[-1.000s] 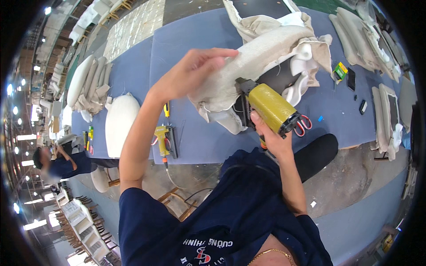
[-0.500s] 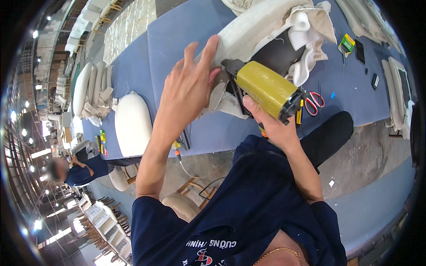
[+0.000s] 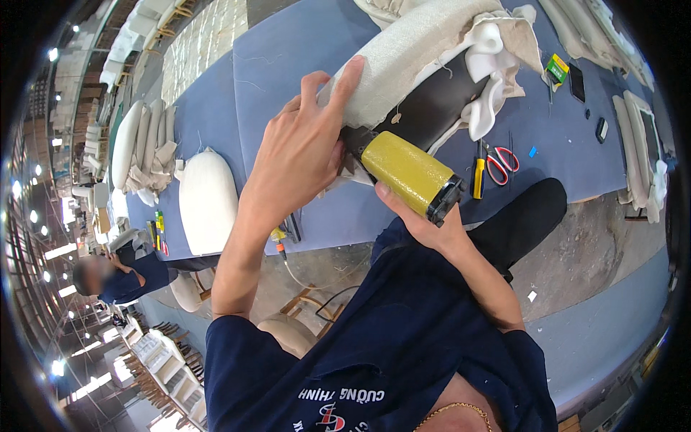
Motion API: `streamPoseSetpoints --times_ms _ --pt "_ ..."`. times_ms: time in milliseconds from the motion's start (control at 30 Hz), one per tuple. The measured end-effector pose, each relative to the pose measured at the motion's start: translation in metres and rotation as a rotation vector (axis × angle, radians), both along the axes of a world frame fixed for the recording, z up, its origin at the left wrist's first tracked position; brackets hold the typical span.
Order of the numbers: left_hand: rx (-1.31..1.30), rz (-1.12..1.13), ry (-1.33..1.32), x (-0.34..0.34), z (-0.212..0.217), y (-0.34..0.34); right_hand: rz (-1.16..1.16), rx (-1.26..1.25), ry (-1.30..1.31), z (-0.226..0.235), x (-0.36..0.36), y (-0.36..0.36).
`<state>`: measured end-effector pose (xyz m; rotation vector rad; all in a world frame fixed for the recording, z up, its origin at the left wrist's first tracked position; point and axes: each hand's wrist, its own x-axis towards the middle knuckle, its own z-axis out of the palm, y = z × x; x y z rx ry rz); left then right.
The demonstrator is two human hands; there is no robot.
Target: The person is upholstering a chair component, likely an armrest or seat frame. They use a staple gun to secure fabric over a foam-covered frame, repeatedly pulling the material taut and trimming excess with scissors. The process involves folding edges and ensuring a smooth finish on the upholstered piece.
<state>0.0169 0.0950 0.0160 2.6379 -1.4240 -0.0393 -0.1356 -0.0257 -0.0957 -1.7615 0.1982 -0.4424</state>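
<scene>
Left hand (image 3: 302, 155) now lower on fabric (image 3: 403, 57)

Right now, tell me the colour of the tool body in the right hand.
Yellow with a black end, on the tool in the right hand; head view.

On the blue worktop (image 3: 288, 43) lie red-handled scissors (image 3: 498, 163) just beside a yellow-handled tool (image 3: 479, 173), with a dark phone (image 3: 576, 82) and a green-and-yellow packet (image 3: 556, 69) farther off. A white cushion (image 3: 207, 200) rests near stacked cushions (image 3: 144, 147). Another person (image 3: 122, 277) works nearby.
</scene>
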Motion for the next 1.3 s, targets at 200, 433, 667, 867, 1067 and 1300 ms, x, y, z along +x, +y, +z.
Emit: streamPoseSetpoints --times_ms 200,433,667,867,1067,1300 --pt "-0.252 -0.161 0.674 0.039 0.005 0.024 -0.085 -0.082 -0.077 0.004 -0.006 -0.010" --pt "-0.613 -0.013 0.740 0.045 -0.033 0.028 -0.100 -0.149 -0.061 0.017 -0.008 -0.012" --pt "-0.596 -0.052 0.788 0.041 -0.027 0.028 0.105 -0.013 -0.014 0.039 0.004 -0.010" --pt "-0.616 -0.046 0.803 0.044 -0.033 0.033 0.069 -0.120 -0.107 0.023 0.010 -0.003" --pt "-0.541 -0.115 0.677 0.049 -0.034 0.031 0.128 -0.105 -0.102 0.039 0.000 -0.010" --pt "-0.503 -0.132 0.622 0.041 -0.026 0.032 0.148 -0.109 0.010 0.032 0.008 -0.007"
